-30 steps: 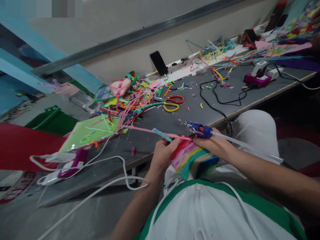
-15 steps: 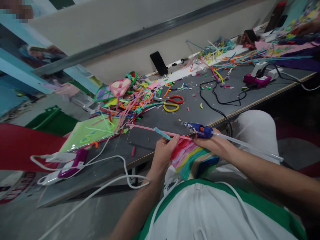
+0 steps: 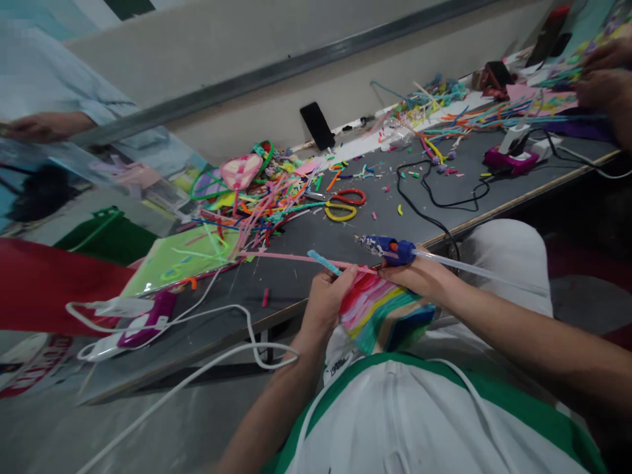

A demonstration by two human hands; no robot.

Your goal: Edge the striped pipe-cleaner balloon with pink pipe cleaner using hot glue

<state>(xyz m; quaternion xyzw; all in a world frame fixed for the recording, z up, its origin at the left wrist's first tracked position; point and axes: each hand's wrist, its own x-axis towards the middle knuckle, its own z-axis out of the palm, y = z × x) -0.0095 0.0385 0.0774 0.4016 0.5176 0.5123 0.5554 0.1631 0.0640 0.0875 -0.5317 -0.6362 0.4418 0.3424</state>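
Note:
Between my hands, above my lap, is a striped panel of pipe cleaners running from pink and red through yellow and green to dark blue. My left hand is closed on its left edge, thumb on top. A short light-blue pipe cleaner sticks out at that thumb. One long pink pipe cleaner lies along the panel's top edge and stretches left over the table. My right hand is wrapped round a blue glue gun, its nozzle pointing left and a clear glue stick out the back. Its fingertips touch the panel's top edge, partly hidden.
Red-and-yellow-handled scissors lie beside a heap of pipe cleaners on the grey table. A phone leans at the back. Purple power adapters with white and black cords sit at both sides. Other people's hands show right and left.
The long pink pipe cleaner's free end has swung a little left and down. A co-worker's arm now shows at upper left, and hands have moved in at far right. My hands stay nearly in place.

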